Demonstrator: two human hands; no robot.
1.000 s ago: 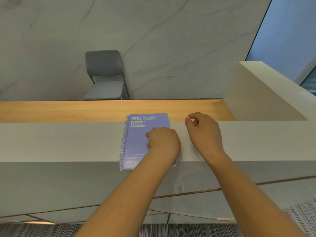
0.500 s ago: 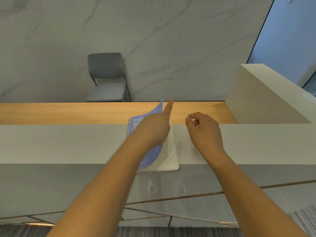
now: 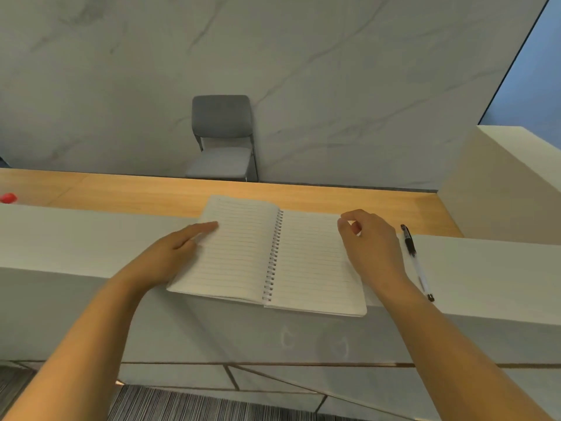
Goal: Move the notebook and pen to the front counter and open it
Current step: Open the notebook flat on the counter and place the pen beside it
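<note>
Head view showed the white lined spiral-bound notebook lying open on the pale grey front counter. My left hand pressed its left page flat, fingers loosely spread, holding nothing; my right hand rested curled and empty on the right page. I judged flattening both pages finished it. A black-and-clear pen lay just right; a grey chair stood beyond, nothing obstructing.

I counted one notebook lying open with two lined pages showing, one pen, and one red object at the far left, too cut off for me to tell what it was. There was one grey chair by the wall, one white counter and one wooden desk surface behind it. Of my own, two hands were there: my left hand and my right hand
</note>
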